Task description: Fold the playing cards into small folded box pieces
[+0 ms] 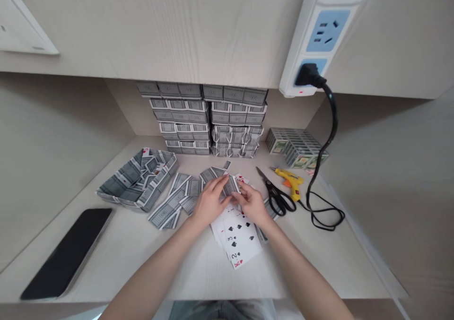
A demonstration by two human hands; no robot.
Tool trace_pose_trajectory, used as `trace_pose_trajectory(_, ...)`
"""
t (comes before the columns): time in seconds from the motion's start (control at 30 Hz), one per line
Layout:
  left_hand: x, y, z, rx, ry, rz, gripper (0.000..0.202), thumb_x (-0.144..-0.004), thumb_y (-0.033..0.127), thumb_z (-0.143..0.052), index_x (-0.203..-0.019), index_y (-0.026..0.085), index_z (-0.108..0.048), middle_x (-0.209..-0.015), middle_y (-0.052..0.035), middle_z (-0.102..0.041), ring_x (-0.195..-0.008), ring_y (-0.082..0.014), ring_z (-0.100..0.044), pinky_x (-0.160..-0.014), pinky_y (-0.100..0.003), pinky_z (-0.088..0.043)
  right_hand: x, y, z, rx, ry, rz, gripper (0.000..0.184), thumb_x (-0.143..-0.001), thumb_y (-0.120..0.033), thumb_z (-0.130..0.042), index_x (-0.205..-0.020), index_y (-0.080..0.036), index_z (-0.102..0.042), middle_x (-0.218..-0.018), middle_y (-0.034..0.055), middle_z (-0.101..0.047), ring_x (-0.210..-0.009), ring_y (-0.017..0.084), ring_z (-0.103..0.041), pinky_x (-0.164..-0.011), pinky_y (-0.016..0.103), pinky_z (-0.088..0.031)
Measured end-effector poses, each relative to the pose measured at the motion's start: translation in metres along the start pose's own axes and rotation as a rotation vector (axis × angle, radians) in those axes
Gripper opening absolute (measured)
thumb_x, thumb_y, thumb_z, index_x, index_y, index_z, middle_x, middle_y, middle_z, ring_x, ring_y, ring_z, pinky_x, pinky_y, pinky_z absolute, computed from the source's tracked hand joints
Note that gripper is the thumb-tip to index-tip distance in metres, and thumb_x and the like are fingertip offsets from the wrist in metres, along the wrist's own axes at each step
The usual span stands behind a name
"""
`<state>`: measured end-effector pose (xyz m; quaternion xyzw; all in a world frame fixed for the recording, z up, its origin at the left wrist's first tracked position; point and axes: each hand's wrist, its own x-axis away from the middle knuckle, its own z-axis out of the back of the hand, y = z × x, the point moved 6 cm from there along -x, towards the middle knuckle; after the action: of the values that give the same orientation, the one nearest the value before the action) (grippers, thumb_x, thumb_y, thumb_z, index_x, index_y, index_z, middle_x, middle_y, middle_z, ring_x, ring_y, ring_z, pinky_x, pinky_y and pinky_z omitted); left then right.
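Observation:
My left hand (210,202) and my right hand (251,203) meet at the middle of the desk, both with fingers pinched on a folded playing card (231,185) with a grey patterned back. Below my hands lies a fanned pile of face-up cards (238,242), with a black three and a two showing. Folded grey-backed card pieces (177,199) lie in a row to the left of my left hand.
A box made of folded cards (138,180) sits at the left, a black phone (67,251) nearer the front left. Stacks of folded card pieces (205,119) stand at the back wall. Black scissors (276,194), a yellow glue gun (289,179) and its black cable (324,216) lie right. More card packs (296,147) sit back right.

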<state>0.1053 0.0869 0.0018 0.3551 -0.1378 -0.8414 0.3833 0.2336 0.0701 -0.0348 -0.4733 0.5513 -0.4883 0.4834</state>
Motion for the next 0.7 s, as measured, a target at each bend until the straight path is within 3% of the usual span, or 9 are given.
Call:
trace_pose_trajectory(0.23,0.0010,0.0003,0.0002,0.003,0.020,-0.025,0.052,-0.076,0.024,-0.056,-0.126,0.023,-0.041,-0.124,-0.0072,-0.051,-0.116,-0.0220,-0.045,-0.097,-0.040,-0.040,0.0022,-0.0097,0.0003,0.083,-0.015,0.067,0.032,-0.071,-0.031,-0.060,-0.103,-0.027,-0.066,-0.085,0.0005,-0.069,-0.064,0.020,-0.063,-0.065,0.039,-0.055)
trace_pose_trajectory(0.37,0.0007,0.0031,0.0011,0.012,0.028,-0.031,0.051,-0.076,0.025,-0.057,-0.125,0.023,-0.043,-0.123,-0.0074,-0.052,-0.114,-0.0228,-0.045,-0.096,-0.042,-0.039,0.0008,-0.0093,-0.0002,-0.041,-0.027,-0.008,0.035,-0.068,-0.036,-0.063,-0.101,-0.025,-0.067,-0.086,0.0010,-0.069,-0.068,0.020,-0.063,-0.068,0.041,-0.054)
trace_pose_trajectory(0.5,-0.0014,0.0064,0.0065,0.040,0.061,-0.011,0.051,-0.076,0.029,-0.058,-0.125,0.024,-0.044,-0.121,-0.0072,-0.052,-0.112,-0.0227,-0.045,-0.095,-0.042,-0.039,-0.0014,-0.0101,-0.0001,-0.223,-0.049,-0.076,0.041,-0.065,-0.040,-0.066,-0.101,-0.022,-0.065,-0.093,0.0037,-0.068,-0.071,0.020,-0.064,-0.063,0.035,-0.055)
trace_pose_trajectory(0.7,-0.0045,0.0069,0.0090,0.071,0.046,-0.015,0.051,-0.073,0.039,-0.062,-0.120,0.024,-0.050,-0.105,-0.0055,-0.059,-0.100,-0.0220,-0.050,-0.090,-0.039,-0.040,-0.0026,-0.0057,0.0031,-0.319,-0.060,-0.156,0.035,-0.062,-0.037,-0.070,-0.092,-0.019,-0.065,-0.080,0.0030,-0.069,-0.060,0.016,-0.064,-0.057,0.029,-0.053)
